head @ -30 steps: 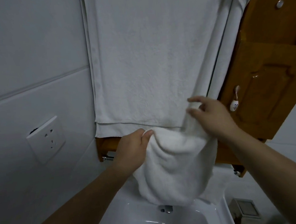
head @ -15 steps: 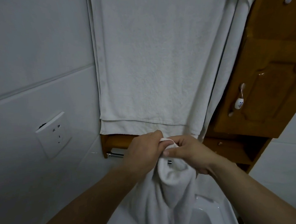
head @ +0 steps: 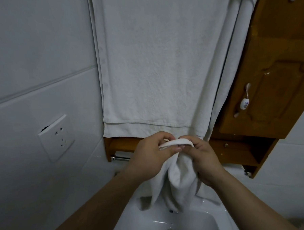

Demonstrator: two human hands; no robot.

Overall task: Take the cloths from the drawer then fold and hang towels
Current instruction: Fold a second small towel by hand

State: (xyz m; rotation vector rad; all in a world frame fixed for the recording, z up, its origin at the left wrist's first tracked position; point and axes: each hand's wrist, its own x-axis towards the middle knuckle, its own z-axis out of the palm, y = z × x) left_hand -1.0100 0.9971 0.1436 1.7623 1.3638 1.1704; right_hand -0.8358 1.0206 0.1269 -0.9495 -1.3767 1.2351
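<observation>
A small white towel hangs doubled over in front of me, above the sink. My left hand and my right hand pinch its top edge together, thumbs nearly touching, and the rest droops between my wrists. Behind them a large white towel hangs flat down the wall, its lower hem just above my fingers. A second white cloth hangs along its right side.
A wooden cabinet with a ceramic-tipped handle juts out at the right. Below the big towel sit a wooden shelf and a chrome rail. A wall socket is on the tiled wall, left. The white sink lies beneath.
My hands were apart with the small towel spread between them; they came together at its top edge, folding it in half. The view shifted slightly left and down.
</observation>
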